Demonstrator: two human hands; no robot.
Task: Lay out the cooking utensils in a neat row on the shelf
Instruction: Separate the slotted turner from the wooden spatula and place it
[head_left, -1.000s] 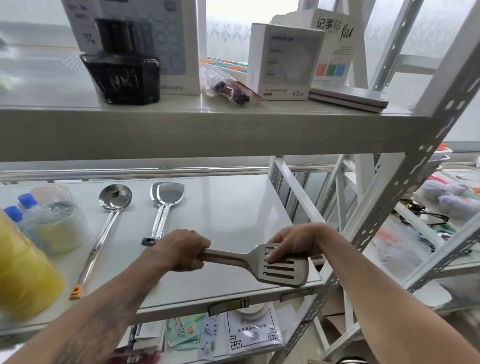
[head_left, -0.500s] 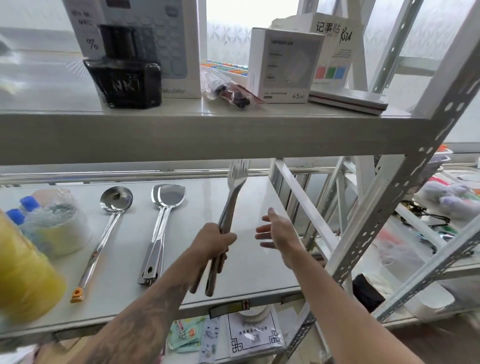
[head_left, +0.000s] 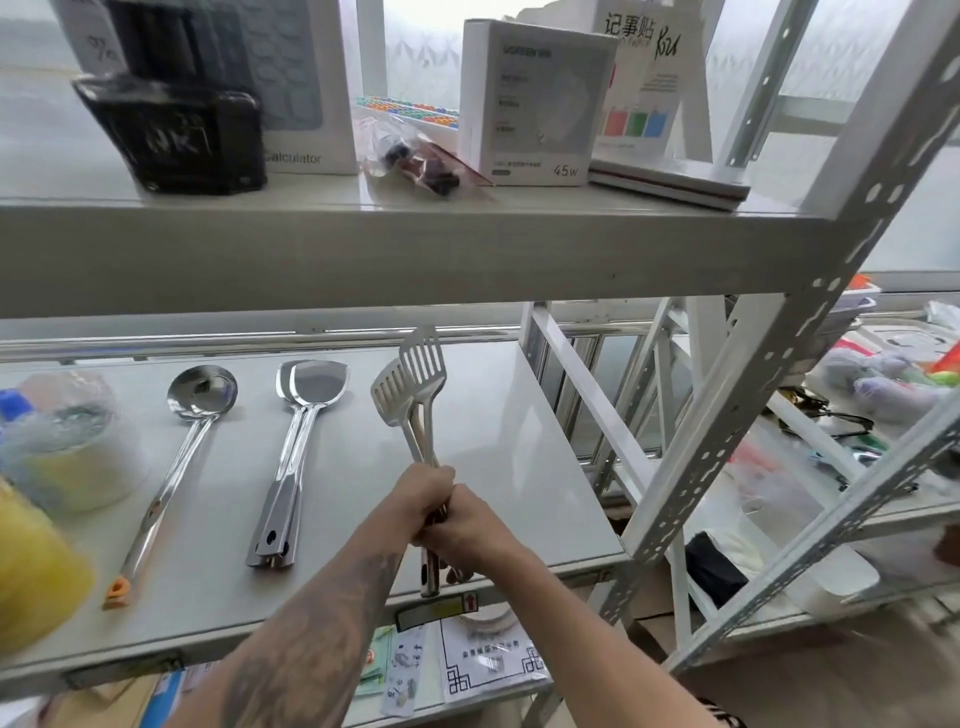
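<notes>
On the white middle shelf (head_left: 530, 467) lie a steel ladle (head_left: 200, 397) with an orange tip and, to its right, stacked solid steel turners (head_left: 309, 387), handles toward me. Right of those, two slotted steel spatulas (head_left: 415, 384) point away from me, blades fanned slightly apart above the shelf. My left hand (head_left: 421, 496) and my right hand (head_left: 467, 525) both grip their handles together near the shelf's front edge. The handle ends stick out below my hands.
A yellow bottle (head_left: 31, 577) and a wrapped container (head_left: 67, 447) crowd the shelf's left end. The upper shelf beam (head_left: 415, 249) hangs low overhead, carrying boxes. A perforated metal upright (head_left: 753, 364) stands at the right. Papers lie on the shelf below.
The slotted spatulas swung from crosswise at the shelf front to pointing away, in line with the other utensils. My right hand let go, then came back onto the handles.
</notes>
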